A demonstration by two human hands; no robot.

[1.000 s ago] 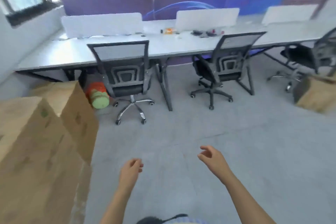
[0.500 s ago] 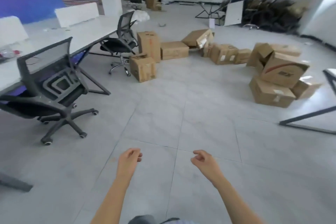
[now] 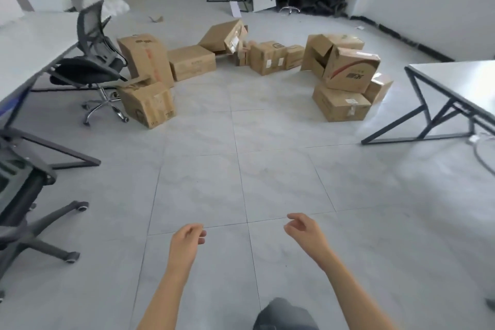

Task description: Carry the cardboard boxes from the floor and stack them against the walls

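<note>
Hands empty, left hand [image 3: 186,242] and right hand [image 3: 306,230] with fingers loosely curled over grey tiled floor [image 3: 241,169]; brown cardboard boxes [image 3: 341,102] lie well ahead in an arc, nearest clusters ahead-left and ahead-right

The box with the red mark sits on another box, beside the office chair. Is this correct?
No. In the head view the box with the red mark sits on another box, but beside the right table, not the office chair.
</note>
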